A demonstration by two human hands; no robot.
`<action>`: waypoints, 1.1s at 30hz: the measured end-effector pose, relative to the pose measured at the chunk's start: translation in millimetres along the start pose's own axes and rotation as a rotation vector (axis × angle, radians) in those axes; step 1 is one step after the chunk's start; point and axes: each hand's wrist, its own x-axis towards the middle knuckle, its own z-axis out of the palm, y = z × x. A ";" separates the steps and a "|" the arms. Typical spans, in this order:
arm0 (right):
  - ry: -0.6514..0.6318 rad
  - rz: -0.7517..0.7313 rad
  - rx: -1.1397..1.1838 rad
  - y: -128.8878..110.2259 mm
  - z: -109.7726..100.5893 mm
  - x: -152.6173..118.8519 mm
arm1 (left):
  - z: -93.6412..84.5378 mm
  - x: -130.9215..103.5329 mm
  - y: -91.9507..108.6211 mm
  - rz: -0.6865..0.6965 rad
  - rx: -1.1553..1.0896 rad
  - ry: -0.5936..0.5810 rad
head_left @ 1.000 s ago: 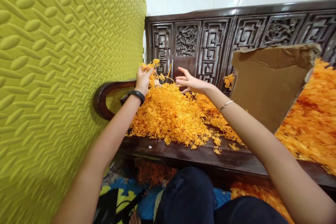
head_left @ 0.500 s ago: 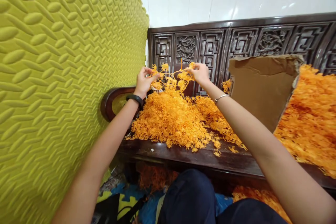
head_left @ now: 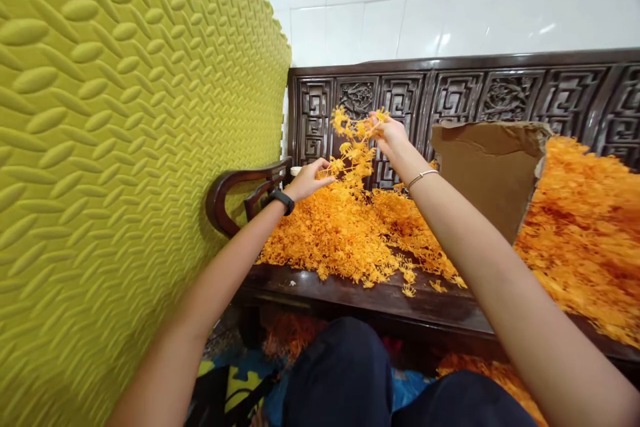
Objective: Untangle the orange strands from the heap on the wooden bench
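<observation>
Orange plastic flower-like pieces on thin stems lie in a big pile point(head_left: 330, 233) on a dark wooden bench point(head_left: 380, 307). My right hand point(head_left: 393, 137) is raised above the pile, closed on a dangling cluster of orange plastic flowers point(head_left: 357, 153). Lower and to the left, my left hand point(head_left: 311, 180) has its thumb and fingers around the cluster's left edge, with a small gap showing between the tips. Its exact grip on the stems is partly hidden. The lower end of the cluster hangs down to the pile.
Yellow-green textured foam matting point(head_left: 140, 147) stands along the left, beside the curved armrest point(head_left: 220, 203). A cardboard piece point(head_left: 485, 173) stands between the pile and a larger orange heap point(head_left: 585, 233) at right. The carved backrest point(head_left: 455, 97) rises behind. Loose pieces point(head_left: 409, 290) lie near the bench edge.
My left hand has moved right and down, while my right hand has shifted slightly right. The stretched cluster between them now hangs mostly from my right hand. The view has tilted up a little.
</observation>
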 end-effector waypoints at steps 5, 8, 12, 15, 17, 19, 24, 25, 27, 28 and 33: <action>-0.125 -0.034 0.102 -6.5 -0.3 0.1 | 8.2 -9.4 -6.4 -0.138 -0.090 -0.029; -0.259 -0.107 0.225 -9.8 -7.6 -6.6 | 3.3 -10.3 -7.4 -0.189 -0.148 0.131; -0.401 -0.128 0.317 -18.0 -12.4 -28.3 | -6.5 -4.9 8.3 -0.175 -0.218 0.268; -0.482 -0.089 0.348 -20.2 -8.9 -52.2 | -7.0 -0.3 25.5 -0.165 -0.295 0.252; -0.561 -0.072 0.351 -17.3 -5.5 -66.8 | -2.7 1.7 34.4 -0.153 -0.393 0.187; -0.628 -0.041 0.349 -11.4 -3.6 -77.3 | 3.2 2.9 39.6 -0.134 -0.514 0.096; -0.610 0.098 0.354 9.6 -12.1 -89.5 | 9.8 -2.0 39.3 -0.208 -0.771 0.124; -0.595 0.124 0.343 14.1 -15.3 -92.1 | 9.0 -5.3 37.2 -0.219 -0.787 0.147; -0.588 0.174 0.317 23.8 -21.4 -99.9 | 6.4 -14.8 31.1 -0.225 -0.811 0.165; -0.595 0.199 0.303 29.0 -23.7 -105.2 | 5.0 -20.8 27.3 -0.226 -0.832 0.170; -0.667 0.353 0.343 59.5 -23.6 -140.4 | 1.6 -53.7 12.5 -0.263 -0.916 0.288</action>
